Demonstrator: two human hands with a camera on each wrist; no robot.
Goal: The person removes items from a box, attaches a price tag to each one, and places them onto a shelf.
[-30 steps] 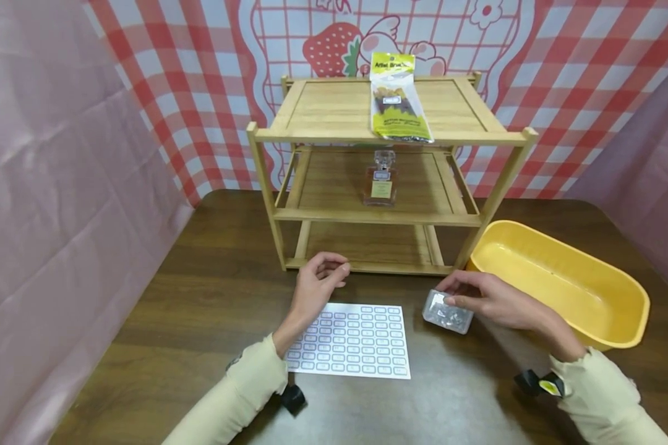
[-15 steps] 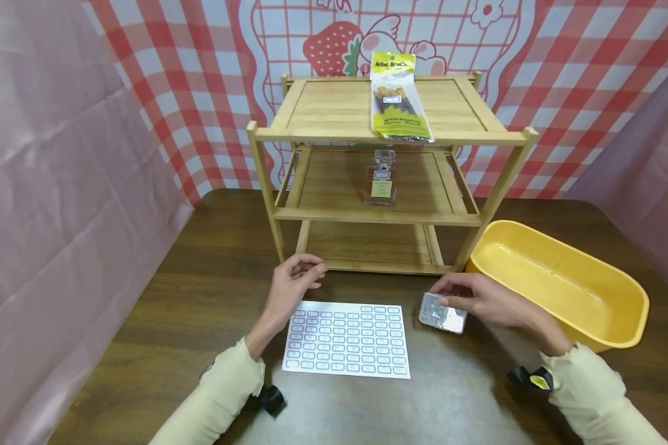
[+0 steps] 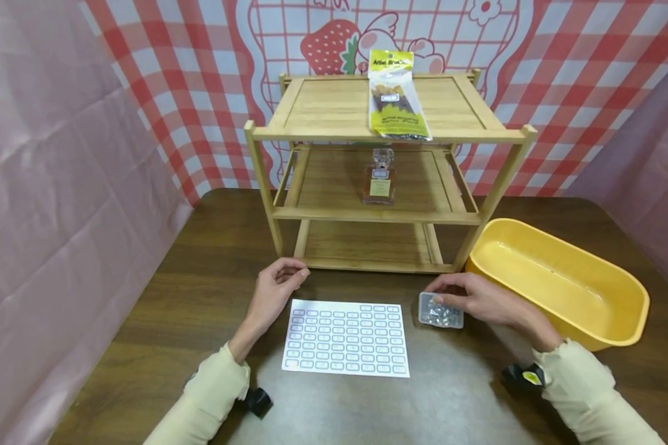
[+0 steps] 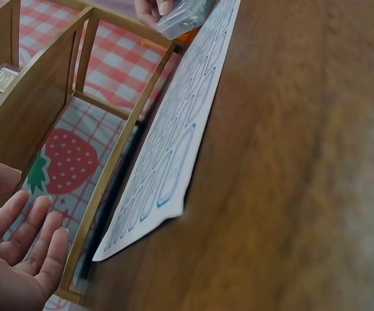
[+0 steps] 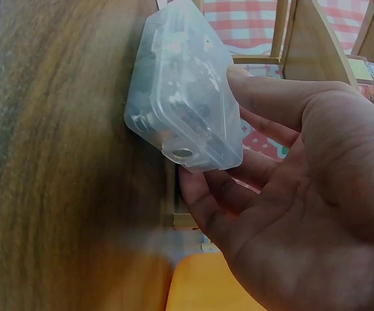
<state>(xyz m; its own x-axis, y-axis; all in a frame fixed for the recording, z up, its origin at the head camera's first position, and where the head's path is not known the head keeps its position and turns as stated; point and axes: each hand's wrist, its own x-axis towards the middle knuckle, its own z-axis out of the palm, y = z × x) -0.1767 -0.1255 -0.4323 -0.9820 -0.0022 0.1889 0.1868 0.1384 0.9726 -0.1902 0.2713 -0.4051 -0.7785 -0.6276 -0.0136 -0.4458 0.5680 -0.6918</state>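
Note:
My right hand (image 3: 481, 300) holds a small clear plastic box (image 3: 440, 312) with small shiny pieces inside. The right wrist view shows thumb and fingers on the far edges of this box (image 5: 190, 91), which sits low over the table. Just to its left lies a white sheet of blue-bordered labels (image 3: 345, 340), one corner curled up in the left wrist view. Beyond the sheet's upper left corner is my left hand (image 3: 273, 290), fingers loosely bent. Nothing shows between those fingers in the left wrist view.
Behind the hands stands a three-tier wooden shelf (image 3: 334, 215). A bag of artist brushes (image 3: 398, 102) lies on its top tier, and a perfume bottle (image 3: 379, 179) stands on the middle one. At the right is a yellow plastic basin (image 3: 556, 287).
My left hand has moved left, off the label sheet. The right hand has shifted slightly left with the plastic box, which has turned a little.

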